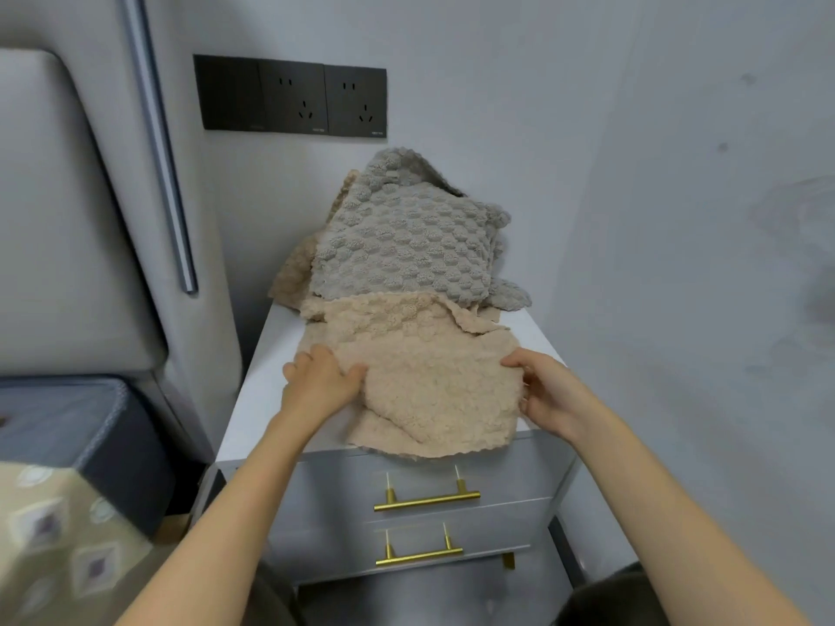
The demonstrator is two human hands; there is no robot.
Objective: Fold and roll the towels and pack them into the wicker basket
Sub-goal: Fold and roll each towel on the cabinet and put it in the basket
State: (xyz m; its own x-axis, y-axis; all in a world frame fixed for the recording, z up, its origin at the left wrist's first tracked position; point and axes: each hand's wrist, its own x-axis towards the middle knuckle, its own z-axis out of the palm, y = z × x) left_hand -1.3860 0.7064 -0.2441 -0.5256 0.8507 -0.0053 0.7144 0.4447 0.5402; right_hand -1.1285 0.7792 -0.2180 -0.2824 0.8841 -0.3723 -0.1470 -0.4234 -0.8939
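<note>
Watching the head cam feed here. Both hands are on the beige bobbly fleece towel [424, 381]. It lies crumpled on the front of the white two-drawer nightstand [262, 399], w/ its near edge hanging a bit over the top drawer. Left hand [316, 381] grips the towel's left edge, fingers curled and thumb on top. Right hand [551, 395] pinches the right edge btw thumb and fingers.

Behind it the grey bobbly towel [406, 246] sits heaped against the wall, touching the beige one's far edge, w/ more beige cloth poking out on its left. No wicker basket in view, so packing is a way off imo.

Step in hand looks like spreading it flat before the first fold. My tips:
- Draw both edges apart evenly to take out the big wrinkle in the middle.
- Slide it clear of the grey heap.
- Line up the corners b4 folding, or the roll prob comes out lopsided.
</note>
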